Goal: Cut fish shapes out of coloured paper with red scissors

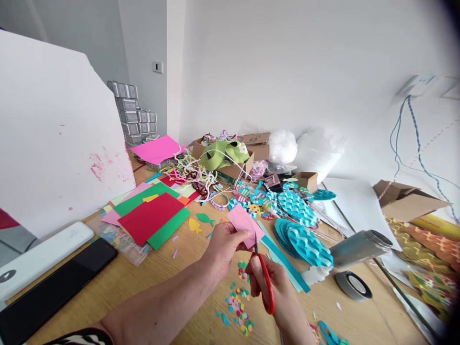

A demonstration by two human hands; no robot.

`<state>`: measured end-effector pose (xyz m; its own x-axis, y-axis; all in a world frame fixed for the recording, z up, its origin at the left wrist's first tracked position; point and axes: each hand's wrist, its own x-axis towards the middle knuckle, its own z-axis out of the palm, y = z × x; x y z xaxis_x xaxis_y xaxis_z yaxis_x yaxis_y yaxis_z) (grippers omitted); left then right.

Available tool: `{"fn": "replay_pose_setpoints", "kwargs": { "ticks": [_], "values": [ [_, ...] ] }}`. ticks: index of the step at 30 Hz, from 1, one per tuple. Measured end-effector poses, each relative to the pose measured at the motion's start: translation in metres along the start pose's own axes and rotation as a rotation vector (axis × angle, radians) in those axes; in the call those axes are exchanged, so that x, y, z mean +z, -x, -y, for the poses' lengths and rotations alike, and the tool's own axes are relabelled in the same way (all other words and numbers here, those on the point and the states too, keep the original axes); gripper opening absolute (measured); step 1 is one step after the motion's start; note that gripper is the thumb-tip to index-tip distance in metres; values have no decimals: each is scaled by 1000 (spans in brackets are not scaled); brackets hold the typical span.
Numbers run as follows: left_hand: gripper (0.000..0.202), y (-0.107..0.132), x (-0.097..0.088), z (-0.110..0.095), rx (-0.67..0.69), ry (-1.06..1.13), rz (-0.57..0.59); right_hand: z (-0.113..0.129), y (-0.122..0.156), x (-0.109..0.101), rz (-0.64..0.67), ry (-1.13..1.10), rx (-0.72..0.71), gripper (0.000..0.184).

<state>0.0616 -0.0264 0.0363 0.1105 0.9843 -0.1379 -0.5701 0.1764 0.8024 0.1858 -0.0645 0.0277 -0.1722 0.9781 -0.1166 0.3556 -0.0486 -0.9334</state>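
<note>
My left hand [224, 247] pinches a small pink paper piece [244, 223] above the wooden table [151, 287]. My right hand [278, 287] grips red-handled scissors [265, 282], blades pointing up into the lower edge of the pink paper. Below the hands lies a scatter of small coloured paper bits [239, 306]. To the right of the pink piece sit blue wavy paper fans [305, 239] and light blue paper strips [283, 261].
Red, green and pink paper sheets [151, 215] are stacked at the left, beside a white board [53, 134], a black phone [53, 287] and a white device [39, 258]. Cardboard boxes [230, 165], a metal flask [359, 247] and a tape roll [354, 285] crowd the back and right.
</note>
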Motion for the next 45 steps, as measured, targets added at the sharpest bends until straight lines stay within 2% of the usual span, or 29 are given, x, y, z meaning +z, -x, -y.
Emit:
{"fn": "replay_pose_setpoints", "kwargs": {
  "ticks": [14, 23, 45],
  "values": [
    [18, 1, 2, 2, -37, 64, -16, -1, 1, 0, -5, -26, 34, 64],
    [22, 3, 3, 1, -51, 59, -20, -4, 2, -5, 44, 15, -4, 61],
    [16, 2, 3, 3, -49, 85, -3, -1, 1, -4, 22, -9, 34, 60]
  ]
}}
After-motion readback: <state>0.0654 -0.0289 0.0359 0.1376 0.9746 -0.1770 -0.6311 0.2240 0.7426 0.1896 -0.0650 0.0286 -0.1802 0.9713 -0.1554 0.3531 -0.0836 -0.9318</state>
